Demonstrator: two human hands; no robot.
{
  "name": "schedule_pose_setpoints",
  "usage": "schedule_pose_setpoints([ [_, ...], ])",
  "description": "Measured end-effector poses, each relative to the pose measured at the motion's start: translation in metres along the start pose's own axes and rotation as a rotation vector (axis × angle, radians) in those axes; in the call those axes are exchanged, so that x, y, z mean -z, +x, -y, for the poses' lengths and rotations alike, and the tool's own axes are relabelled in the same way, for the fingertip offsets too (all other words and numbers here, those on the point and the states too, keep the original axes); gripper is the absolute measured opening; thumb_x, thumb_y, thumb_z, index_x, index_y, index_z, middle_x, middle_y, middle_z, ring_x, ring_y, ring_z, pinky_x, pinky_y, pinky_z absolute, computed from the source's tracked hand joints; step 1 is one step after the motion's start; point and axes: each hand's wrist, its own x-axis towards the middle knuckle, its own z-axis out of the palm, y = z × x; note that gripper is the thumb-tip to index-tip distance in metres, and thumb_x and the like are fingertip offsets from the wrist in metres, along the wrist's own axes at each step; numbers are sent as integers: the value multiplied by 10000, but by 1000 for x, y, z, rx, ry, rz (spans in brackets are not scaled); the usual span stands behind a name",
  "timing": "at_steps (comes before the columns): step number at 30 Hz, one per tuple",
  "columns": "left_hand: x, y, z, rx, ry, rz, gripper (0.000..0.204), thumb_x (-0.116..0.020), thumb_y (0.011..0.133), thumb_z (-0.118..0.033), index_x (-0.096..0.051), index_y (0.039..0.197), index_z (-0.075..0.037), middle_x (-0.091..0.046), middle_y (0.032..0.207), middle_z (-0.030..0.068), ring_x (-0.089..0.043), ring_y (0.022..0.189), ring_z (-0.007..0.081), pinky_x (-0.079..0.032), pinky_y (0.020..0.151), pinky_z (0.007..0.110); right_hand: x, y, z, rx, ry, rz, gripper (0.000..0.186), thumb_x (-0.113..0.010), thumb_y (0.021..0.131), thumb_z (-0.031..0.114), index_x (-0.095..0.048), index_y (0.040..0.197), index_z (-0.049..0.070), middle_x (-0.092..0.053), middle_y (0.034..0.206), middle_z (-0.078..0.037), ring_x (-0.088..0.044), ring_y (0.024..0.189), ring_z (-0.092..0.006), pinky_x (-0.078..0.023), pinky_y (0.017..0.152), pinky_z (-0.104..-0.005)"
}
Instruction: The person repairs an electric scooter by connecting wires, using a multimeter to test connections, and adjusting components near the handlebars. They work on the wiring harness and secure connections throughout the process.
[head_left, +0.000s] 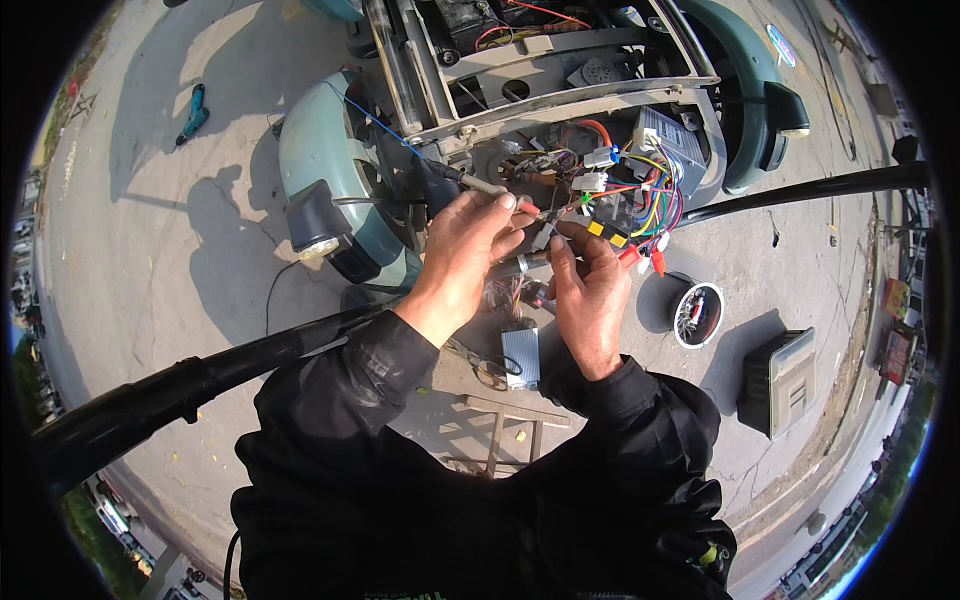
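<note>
My left hand point(455, 260) is closed round a slim pen-shaped tool with a pale shaft point(482, 184) and a red part at the thumb. A thin blue lead point(375, 122) runs toward its dark far end. My right hand point(592, 300) pinches at a small whitish connector point(544, 236), close to the tool's red end; the fingers partly hide it. Just beyond the right fingers lies a bundle of coloured wires point(665, 185) with white plugs point(590, 182). Beside it sits a black block with yellow patches point(605, 232).
An opened vehicle front with a bare metal frame point(560, 118) and green fenders point(325, 150) stands ahead. Black handlebar tubes point(200, 385) cross both sides. Below are a silver box point(520, 357), a wooden stool point(497, 435), a round bowl point(698, 315), a grey case point(778, 383) and a teal power tool point(193, 115).
</note>
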Motion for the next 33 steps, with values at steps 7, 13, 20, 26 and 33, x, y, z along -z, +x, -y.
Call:
schedule_pose_setpoints([
  [7, -9, 1, 3, -12, 52, 17, 232, -593, 1062, -235, -592, 1157, -23, -680, 1209, 127, -673, 1128, 220, -547, 995, 364, -3, 5, 8, 49, -33, -26, 177, -700, 954, 114, -699, 1045, -37, -660, 704, -48, -580, 562, -98, -458, 532, -277],
  [13, -13, 5, 5, -13, 33, 43, 272, -592, 1061, -226, -548, 1196, 5, -656, 1221, 179, -678, 1124, 280, -563, 999, 413, -4, 7, -2, 250, -291, -117, 166, -738, 888, 127, -707, 1021, 32, -689, 703, -120, -694, 623, -288, -534, 582, -373],
  [20, -13, 3, 3, 2, 15, 9, 288, -612, 1051, -244, -551, 1175, 9, -658, 1208, 178, -683, 1097, 271, -568, 976, 410, -10, 10, -6, 437, -438, -164, 229, -761, 874, 136, -709, 1096, 124, -696, 757, -57, -682, 608, -243, -536, 561, -354],
  [26, -16, 3, 2, -16, 75, -11, 243, -576, 1062, -212, -556, 1174, 3, -674, 1152, 140, -689, 1036, 221, -598, 912, 370, -10, 20, -8, 702, -656, -269, 220, -807, 852, 156, -732, 1058, 139, -709, 813, -23, -671, 671, -199, -488, 575, -330],
  [33, -16, 2, 2, -10, 50, 14, 267, -611, 1049, -251, -588, 1116, 6, -685, 1178, 150, -692, 1087, 250, -578, 954, 402, -5, 23, -10, 806, -736, -287, 172, -781, 884, 154, -751, 1054, 148, -749, 871, -27, -701, 717, -218, -526, 616, -328],
])
